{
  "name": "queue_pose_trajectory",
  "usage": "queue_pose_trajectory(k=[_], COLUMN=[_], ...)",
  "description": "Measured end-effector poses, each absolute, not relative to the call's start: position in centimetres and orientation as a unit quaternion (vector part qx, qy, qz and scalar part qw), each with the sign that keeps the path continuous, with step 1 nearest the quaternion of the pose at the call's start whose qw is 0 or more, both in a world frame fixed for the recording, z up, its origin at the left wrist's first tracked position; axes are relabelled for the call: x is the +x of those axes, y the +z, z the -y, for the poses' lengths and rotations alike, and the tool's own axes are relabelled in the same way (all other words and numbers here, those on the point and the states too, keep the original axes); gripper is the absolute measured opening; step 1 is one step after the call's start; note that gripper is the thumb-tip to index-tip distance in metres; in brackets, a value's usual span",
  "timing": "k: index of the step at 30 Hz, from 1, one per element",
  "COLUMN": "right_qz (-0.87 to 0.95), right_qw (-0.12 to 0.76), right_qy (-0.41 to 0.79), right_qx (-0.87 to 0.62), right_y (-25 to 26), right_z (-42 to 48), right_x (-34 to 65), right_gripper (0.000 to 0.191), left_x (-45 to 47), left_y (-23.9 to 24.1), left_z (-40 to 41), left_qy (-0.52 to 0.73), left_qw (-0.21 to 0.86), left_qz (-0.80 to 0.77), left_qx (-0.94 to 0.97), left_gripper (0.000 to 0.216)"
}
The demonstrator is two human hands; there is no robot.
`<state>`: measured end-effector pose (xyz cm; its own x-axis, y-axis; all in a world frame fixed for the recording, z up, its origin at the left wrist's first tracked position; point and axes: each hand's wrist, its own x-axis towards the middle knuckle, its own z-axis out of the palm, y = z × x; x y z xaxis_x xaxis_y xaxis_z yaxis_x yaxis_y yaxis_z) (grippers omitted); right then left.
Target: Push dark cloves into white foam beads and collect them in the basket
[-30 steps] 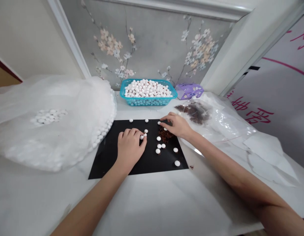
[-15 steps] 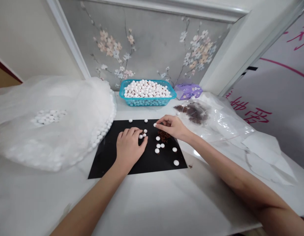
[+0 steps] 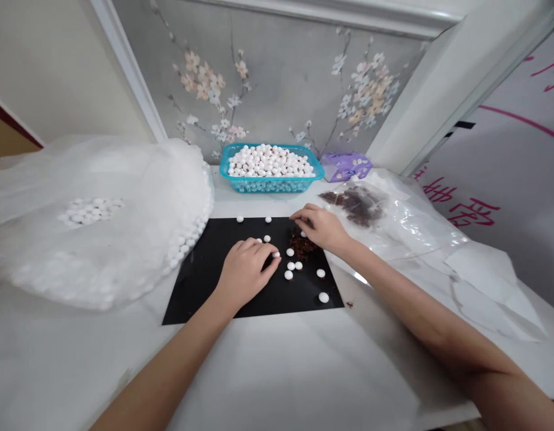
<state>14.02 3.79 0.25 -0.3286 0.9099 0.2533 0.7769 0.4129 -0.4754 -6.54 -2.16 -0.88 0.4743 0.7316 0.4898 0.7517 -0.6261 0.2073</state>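
Observation:
My left hand [image 3: 247,272] rests over a black mat [image 3: 200,287], its thumb and forefinger closed on a small white ball [image 3: 276,254]. Two more balls lie just beyond those fingers, one partly covered. My right hand [image 3: 322,228] is bent over a heap of reddish-brown bits [image 3: 301,245] at the mat's right side. Its fingers are curled, and another white ball [image 3: 303,234] shows at their underside, partly hidden, seemingly held by them. Several white balls [image 3: 291,266] are scattered between and around the hands, some with brown bits at their undersides.
A blue basket [image 3: 271,184] heaped with white balls stands behind the mat. To the left bulges a large translucent bag [image 3: 124,251] of white balls. At right lie a clear plastic bag [image 3: 407,221] with brown bits inside and a purple packet [image 3: 346,166].
My left hand has shifted right and pinches a ball from the cluster beside it. My right hand has drawn back slightly right over the heap; the ball at its fingertips is no longer there.

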Motion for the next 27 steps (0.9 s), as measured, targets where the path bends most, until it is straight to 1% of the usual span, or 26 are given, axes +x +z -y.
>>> queue_pose_trajectory(k=[6, 10, 14, 18, 27], right_qz=[0.834, 0.850, 0.865, 0.872, 0.866], right_qw=[0.177, 0.152, 0.133, 0.124, 0.128], right_qy=[0.117, 0.122, 0.140, 0.153, 0.152], right_qx=[-0.509, -0.490, -0.463, -0.449, -0.459], right_y=[0.1, 0.8, 1.3, 1.2, 1.5], right_z=[-4.7, -5.1, -5.4, -5.5, -5.4], right_x=[15.0, 15.1, 15.2, 15.2, 15.4], right_gripper=[0.019, 0.015, 0.018, 0.012, 0.010], left_x=[-6.4, -6.3, -6.3, -6.3, -6.4], left_y=[-0.8, -0.8, -0.9, -0.9, -0.8], left_z=[2.1, 2.1, 2.0, 2.0, 1.9], left_qy=[-0.258, -0.261, -0.257, -0.249, -0.230], left_qw=[0.019, 0.029, 0.024, 0.019, 0.019], left_qz=[0.428, 0.432, 0.443, 0.451, 0.478], left_qx=[-0.866, -0.863, -0.858, -0.857, -0.848], left_gripper=[0.016, 0.017, 0.016, 0.016, 0.015])
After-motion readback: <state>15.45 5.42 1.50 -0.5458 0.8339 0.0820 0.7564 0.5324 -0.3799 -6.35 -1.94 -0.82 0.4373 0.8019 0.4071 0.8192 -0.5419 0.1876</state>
